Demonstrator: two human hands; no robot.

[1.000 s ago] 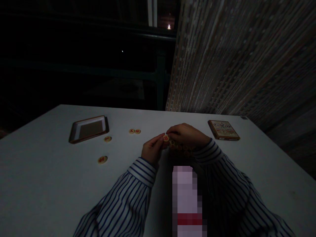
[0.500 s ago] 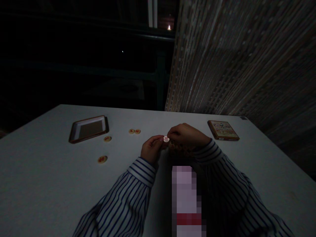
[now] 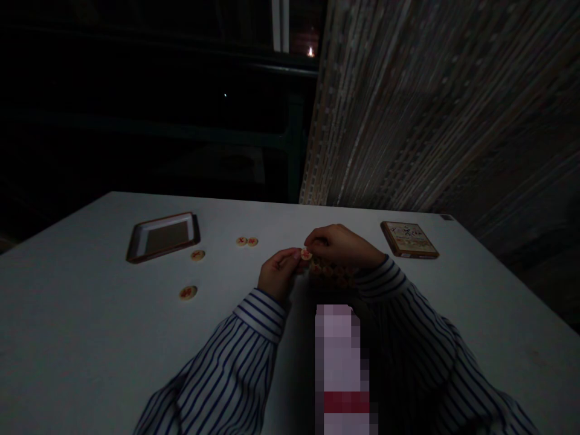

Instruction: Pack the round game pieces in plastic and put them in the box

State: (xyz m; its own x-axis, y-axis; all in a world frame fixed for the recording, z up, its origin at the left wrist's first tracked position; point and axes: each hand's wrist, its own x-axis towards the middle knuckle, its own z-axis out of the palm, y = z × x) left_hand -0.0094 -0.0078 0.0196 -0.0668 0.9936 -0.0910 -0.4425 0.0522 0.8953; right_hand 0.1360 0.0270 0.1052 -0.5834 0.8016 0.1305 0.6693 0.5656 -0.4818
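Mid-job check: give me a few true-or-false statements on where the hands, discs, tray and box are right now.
1. Both hands meet at one disc near the middle of the table. True: the left hand and right hand pinch the disc between their fingertips, above the table.
2. The tray lies to the right of the hands. False: the tray lies to their left.
3. A pair of discs lies side by side between the tray and the hands. True: the pair of discs lies there.
4. The box sits on the tray. False: the box lies flat on the table at the far right, well apart from the tray.
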